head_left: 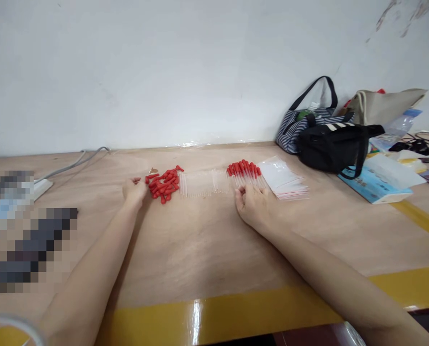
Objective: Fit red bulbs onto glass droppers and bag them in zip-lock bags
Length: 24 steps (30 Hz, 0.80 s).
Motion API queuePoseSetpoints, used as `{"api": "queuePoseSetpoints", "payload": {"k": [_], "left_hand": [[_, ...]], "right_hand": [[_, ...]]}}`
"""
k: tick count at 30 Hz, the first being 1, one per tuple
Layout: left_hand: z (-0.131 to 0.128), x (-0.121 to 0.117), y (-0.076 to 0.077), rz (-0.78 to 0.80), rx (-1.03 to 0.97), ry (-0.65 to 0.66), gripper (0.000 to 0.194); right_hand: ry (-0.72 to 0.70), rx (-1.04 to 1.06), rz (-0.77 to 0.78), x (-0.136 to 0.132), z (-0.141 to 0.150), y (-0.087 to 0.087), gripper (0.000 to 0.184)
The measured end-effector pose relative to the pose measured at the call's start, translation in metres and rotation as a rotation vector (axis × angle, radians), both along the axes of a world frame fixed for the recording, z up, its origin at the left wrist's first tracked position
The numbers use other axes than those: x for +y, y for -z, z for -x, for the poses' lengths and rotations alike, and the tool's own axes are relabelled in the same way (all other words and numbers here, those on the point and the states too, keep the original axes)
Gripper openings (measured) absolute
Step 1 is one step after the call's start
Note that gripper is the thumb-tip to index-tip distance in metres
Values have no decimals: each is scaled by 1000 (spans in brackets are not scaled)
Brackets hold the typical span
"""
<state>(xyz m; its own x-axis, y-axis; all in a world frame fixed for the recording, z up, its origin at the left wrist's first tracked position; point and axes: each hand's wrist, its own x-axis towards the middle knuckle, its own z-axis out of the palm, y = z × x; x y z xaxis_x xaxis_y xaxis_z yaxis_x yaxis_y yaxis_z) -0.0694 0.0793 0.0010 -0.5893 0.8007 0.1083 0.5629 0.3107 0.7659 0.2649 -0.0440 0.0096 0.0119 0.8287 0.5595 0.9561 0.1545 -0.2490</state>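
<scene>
My left hand [135, 193] is at the left edge of a loose pile of red rubber dropper bulbs [163, 185]. Its fingers are curled together, and what they hold, if anything, is too small to make out. To the right of the pile, thin clear tubes [196, 185] lie side by side on the table. Farther right, droppers with red bulbs [243, 169] fitted on clear tubes lie in a fanned row. My right hand [255, 204] rests at the lower ends of these droppers, fingers closed. The hand hides whatever is between its fingertips.
A stack of clear zip bags [284, 179] lies right of the droppers. Behind it stand a striped bag [289, 132] and a black bag [333, 149]. A blue tissue pack [376, 185] is at the right. Yellow tape [236, 307] runs along the table's front edge.
</scene>
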Motion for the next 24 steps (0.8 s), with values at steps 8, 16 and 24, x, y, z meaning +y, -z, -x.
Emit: {"api": "queuePoseSetpoints", "payload": {"k": [8,16,24], "left_hand": [[5,11,-25,236,105,35,34],[8,-15,-42,120,156,27,42],[-86,-84,-19,-166,-451,602,30]], "right_hand": [[-16,27,37,2,0,2,19],[-114,98,17,1,-1,-4,26],[-341,151,-83,0,0,2,26]]}}
